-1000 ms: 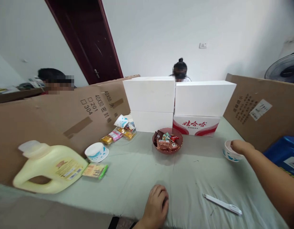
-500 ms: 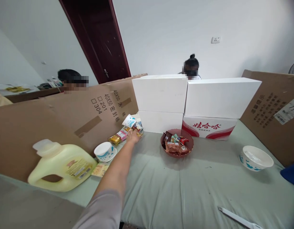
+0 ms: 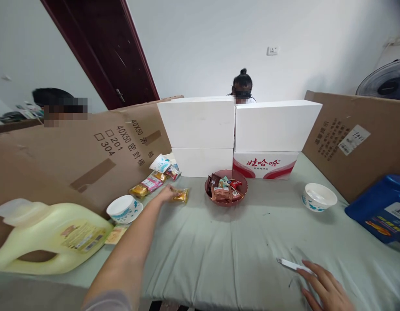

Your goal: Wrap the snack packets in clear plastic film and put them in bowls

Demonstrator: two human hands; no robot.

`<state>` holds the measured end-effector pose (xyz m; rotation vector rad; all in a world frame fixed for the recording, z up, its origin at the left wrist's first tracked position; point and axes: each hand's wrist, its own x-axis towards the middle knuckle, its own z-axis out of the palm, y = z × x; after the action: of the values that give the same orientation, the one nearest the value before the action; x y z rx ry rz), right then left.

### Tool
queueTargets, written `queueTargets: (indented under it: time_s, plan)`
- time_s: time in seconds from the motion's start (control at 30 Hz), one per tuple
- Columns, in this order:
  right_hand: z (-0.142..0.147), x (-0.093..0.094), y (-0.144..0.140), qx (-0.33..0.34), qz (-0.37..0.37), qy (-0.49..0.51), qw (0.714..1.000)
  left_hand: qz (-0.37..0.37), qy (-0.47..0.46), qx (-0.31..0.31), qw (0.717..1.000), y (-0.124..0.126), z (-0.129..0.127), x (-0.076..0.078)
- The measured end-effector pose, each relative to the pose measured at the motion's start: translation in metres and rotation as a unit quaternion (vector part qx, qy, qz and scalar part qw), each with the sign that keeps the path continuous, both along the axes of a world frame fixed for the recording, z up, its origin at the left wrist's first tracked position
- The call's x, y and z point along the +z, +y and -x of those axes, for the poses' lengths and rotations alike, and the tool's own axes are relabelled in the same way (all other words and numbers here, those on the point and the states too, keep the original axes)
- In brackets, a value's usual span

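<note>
Our left hand [image 3: 165, 194] pulled back from snack pile [image 3: 156, 177], fingers now pinching gold packet [image 3: 180, 195]. Right hand [image 3: 328, 287], fingers spread, reached pen [image 3: 292, 264].

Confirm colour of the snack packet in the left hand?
Golden-yellow crinkly snack packet, held by the left hand; head view.

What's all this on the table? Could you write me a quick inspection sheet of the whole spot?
Surface: table under wrinkled pale green cloth.
Job's things: yellow snack packet; reddish bowl of snacks.
Clutter: yellow jug, two paper bowls, white pen, blue pack.
Hands: left hand holds the packet; right hand open, fingers by the pen.
Cables: nothing seen.
Surroundings: cardboard walls, white boxes, two people behind, fan.
</note>
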<state>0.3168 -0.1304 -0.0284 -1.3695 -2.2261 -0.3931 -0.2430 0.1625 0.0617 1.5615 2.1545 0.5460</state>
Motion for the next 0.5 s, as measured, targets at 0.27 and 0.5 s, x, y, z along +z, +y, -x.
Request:
queueTargets:
  time_s: [0.27,0.5]
  plan:
    - [0.01,-0.012,0.012,-0.026,0.133,0.031,0.99,-0.169,-0.117,-0.191,0.96,-0.138,-0.099,-0.017]
    - [0.043,0.013,0.014,-0.047,0.21,0.153,0.964,-0.442,0.03,-0.338,0.83,-0.244,-0.226,-0.063]
